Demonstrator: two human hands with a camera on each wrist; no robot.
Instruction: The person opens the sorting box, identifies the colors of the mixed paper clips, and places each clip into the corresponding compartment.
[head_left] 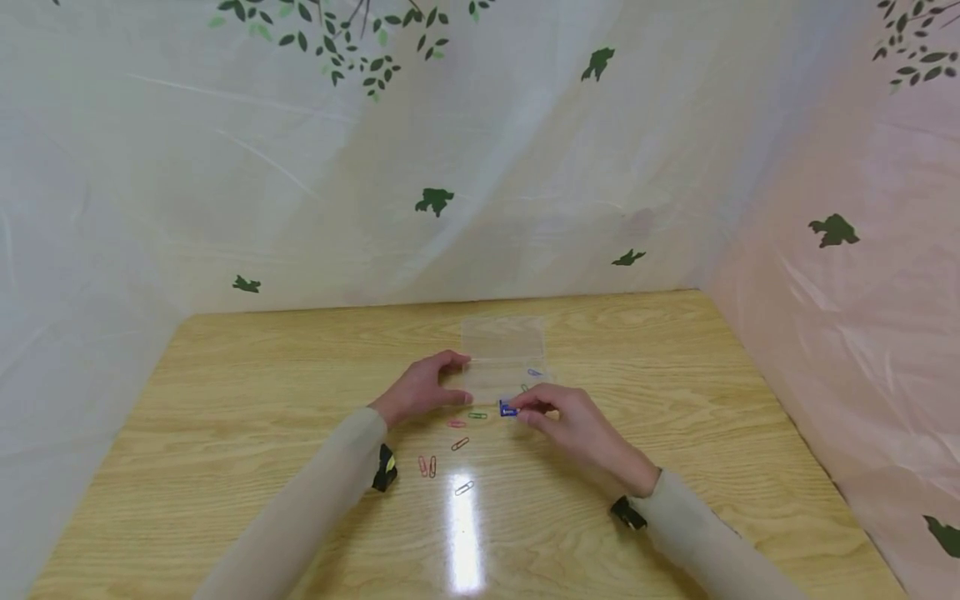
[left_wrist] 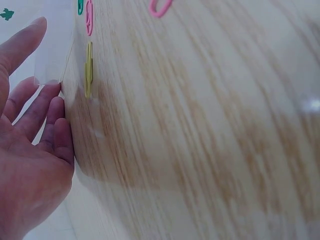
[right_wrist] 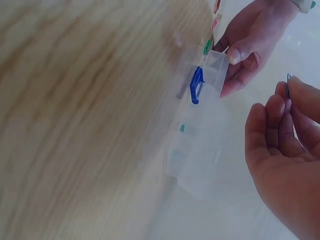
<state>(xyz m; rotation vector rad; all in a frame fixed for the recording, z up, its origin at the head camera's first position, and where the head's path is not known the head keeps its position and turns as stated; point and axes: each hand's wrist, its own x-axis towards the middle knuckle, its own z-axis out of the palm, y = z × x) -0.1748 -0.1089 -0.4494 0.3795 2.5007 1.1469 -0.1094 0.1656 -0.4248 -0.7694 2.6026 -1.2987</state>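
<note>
A clear plastic box (head_left: 491, 383) lies with its lid (head_left: 502, 337) folded back and a blue latch (right_wrist: 196, 85) on its front. My left hand (head_left: 427, 385) holds the box's left end, thumb at the front corner and fingers toward the back. Over the front right of the box, my right hand (head_left: 573, 421) pinches a thin, dark paper clip (right_wrist: 288, 86) between thumb and fingertips, seen nearly edge-on. Inside the box show a blue paper clip (head_left: 534, 372) and a green paper clip (head_left: 525, 387), the latter partly hidden by the right hand.
In front of the box, several coloured paper clips lie scattered on the wooden table (head_left: 262, 400), among them a green clip (head_left: 477, 415), a pink clip (head_left: 456, 424) and a red clip (head_left: 460, 444). Pale sheeting (head_left: 337, 208) with leaf prints hangs behind and beside the table.
</note>
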